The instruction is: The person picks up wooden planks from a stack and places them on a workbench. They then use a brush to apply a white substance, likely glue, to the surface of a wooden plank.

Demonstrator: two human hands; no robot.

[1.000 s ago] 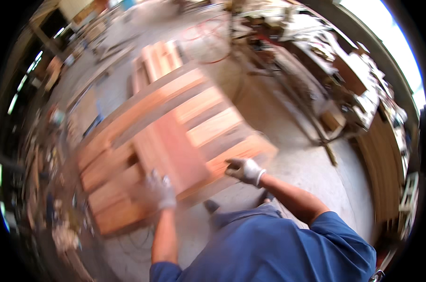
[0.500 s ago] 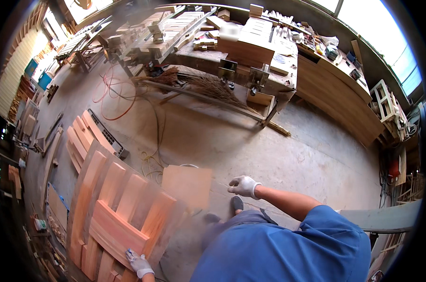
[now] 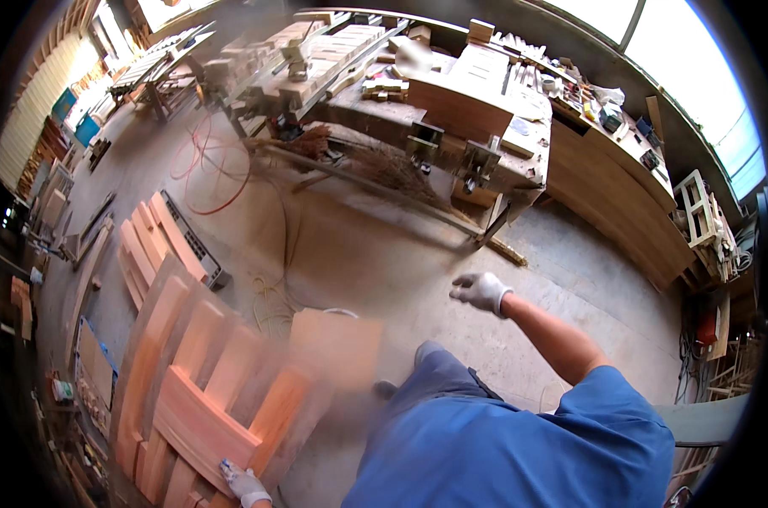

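Left hand [image 3: 244, 484] grips slatted wooden pallet [image 3: 202, 381] lower left, likely heavy, stiff; right hand [image 3: 480, 290] spread, free

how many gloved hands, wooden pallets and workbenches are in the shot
gloved hands: 2, the left hand on the wooden pallet, the right hand held out in the air, touching nothing
wooden pallets: 1, blurred, at lower left
workbenches: 1, the cluttered workbench at the top
total: 4
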